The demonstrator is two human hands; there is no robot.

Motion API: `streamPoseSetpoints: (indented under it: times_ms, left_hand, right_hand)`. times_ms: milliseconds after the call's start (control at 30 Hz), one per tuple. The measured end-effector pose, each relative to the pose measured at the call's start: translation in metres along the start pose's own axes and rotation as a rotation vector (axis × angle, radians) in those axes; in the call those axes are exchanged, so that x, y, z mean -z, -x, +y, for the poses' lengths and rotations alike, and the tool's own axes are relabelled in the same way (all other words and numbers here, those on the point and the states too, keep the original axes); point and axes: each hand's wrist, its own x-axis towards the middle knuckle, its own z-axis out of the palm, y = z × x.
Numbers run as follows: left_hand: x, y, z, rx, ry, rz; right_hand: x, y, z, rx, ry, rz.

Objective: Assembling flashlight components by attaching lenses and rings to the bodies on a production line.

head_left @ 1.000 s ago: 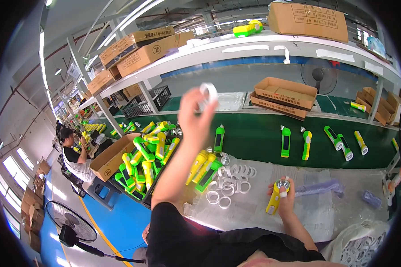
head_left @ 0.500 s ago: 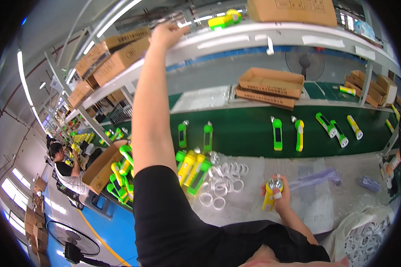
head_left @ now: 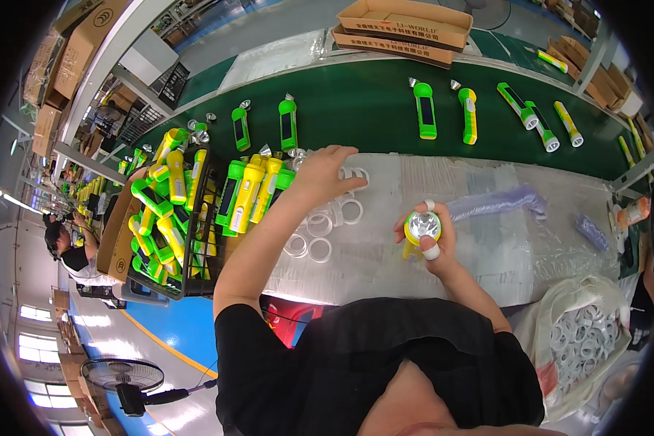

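Note:
My right hand point(head_left: 443, 243), with white wraps on its thumb and a finger, grips a yellow flashlight point(head_left: 422, 227) whose shiny reflector faces up. My left hand point(head_left: 323, 174) hovers at the far end of a group of white plastic rings point(head_left: 320, 225), its fingers stretched and apart with nothing visible between them. Part of the ring group is hidden beneath that hand. Several yellow and green flashlights point(head_left: 248, 196) lie side by side just left of the rings, partly covered by my left forearm.
A black crate point(head_left: 196, 251) heaped with flashlights stands at the left. Other flashlights point(head_left: 425, 112) lie along the green belt point(head_left: 356, 116) beyond. A sack point(head_left: 552, 305) of white rings sits at the right. Purple plastic wrap point(head_left: 498, 203) lies on the covered table. Cardboard trays point(head_left: 403, 29) are farther back.
My left hand has come down from the upper shelf to the rings. My right hand still holds the flashlight. The view has tilted downward, bringing more of the crate into sight.

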Motion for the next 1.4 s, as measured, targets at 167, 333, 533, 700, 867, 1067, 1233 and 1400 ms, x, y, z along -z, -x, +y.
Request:
streamPoseSetpoints:
  times_ms: [167,333,533,700,867,1067,1233,1400]
  left_hand:
    - [-0.027,-0.011,-0.005,0.041,-0.195,-0.112]
    - [-0.042,-0.019,-0.006,0.039,-0.284,-0.297]
    - [-0.035,0.005,0.010,-0.102,0.473,0.153]
    - [-0.030,0.032,0.036,-0.137,1.024,0.349]
    - [-0.024,0.044,0.065,-0.364,0.630,0.490]
    - [-0.021,0.047,0.068,-0.374,0.546,0.433]
    - [-0.016,0.046,0.071,-0.373,0.532,0.381]
    - [-0.011,0.041,0.076,-0.379,0.481,0.281]
  right_hand:
    - [0.002,0.001,0.002,0.004,-0.005,0.013]
    - [0.000,0.002,0.002,-0.005,0.002,0.010]
    - [0.001,-0.001,0.005,0.049,-0.057,-0.015]
    - [-0.008,-0.022,0.007,-0.019,0.062,0.057]
    - [-0.013,-0.030,0.012,0.060,0.313,0.099]
    - [-0.007,-0.027,0.011,-0.007,0.329,0.011]
    - [-0.002,-0.029,0.009,-0.032,0.147,-0.012]
    - [0.026,-0.048,-0.040,0.265,0.753,-0.252]
